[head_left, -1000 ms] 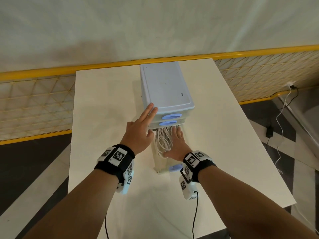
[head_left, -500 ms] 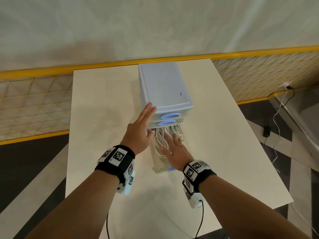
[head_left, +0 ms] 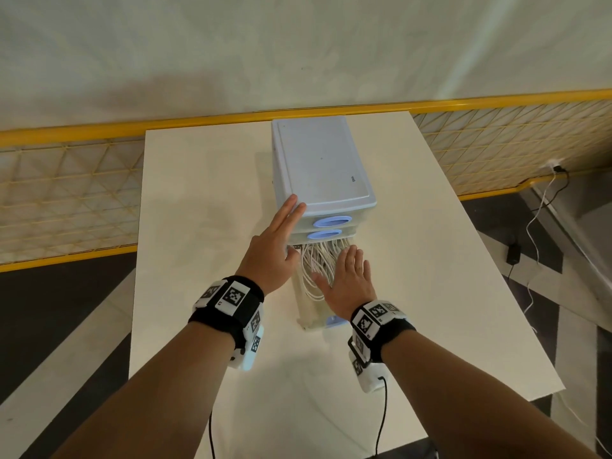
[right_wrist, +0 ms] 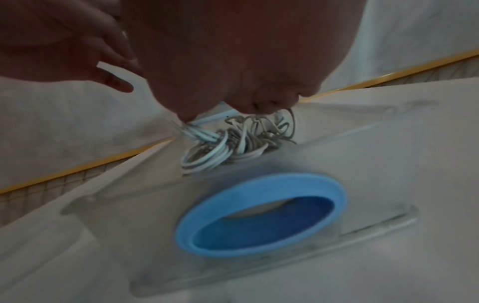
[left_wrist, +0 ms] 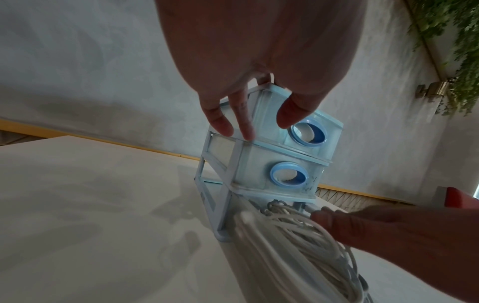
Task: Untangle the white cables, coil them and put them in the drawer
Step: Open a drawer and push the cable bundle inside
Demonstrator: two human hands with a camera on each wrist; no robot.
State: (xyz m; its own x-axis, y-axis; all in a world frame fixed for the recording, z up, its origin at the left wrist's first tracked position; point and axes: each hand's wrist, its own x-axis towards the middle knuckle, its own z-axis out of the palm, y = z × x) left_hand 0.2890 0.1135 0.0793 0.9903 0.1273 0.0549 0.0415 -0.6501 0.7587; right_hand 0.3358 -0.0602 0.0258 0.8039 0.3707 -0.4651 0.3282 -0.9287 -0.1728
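Observation:
A pale blue drawer unit (head_left: 318,167) stands on the white table (head_left: 205,200). Its bottom drawer (head_left: 309,321) is pulled out toward me and holds coiled white cables (head_left: 318,263). My left hand (head_left: 275,240) lies flat with straight fingers against the unit's front left corner, beside the two upper drawers (left_wrist: 293,147). My right hand (head_left: 347,279) is spread flat over the cables (left_wrist: 305,235), fingers straight. In the right wrist view the drawer's blue ring handle (right_wrist: 261,213) is close below and the cables (right_wrist: 233,141) lie under the fingers.
A yellow rail (head_left: 99,127) and mesh fence (head_left: 59,200) run behind the table. A charger with a white lead (head_left: 530,233) lies on the dark floor at the right. Cords from the wrist cameras hang off the table's near edge (head_left: 381,422).
My right hand has drawn back toward me, from deep in the drawer under the unit to over the middle of the cables. The left hand has stayed on the unit.

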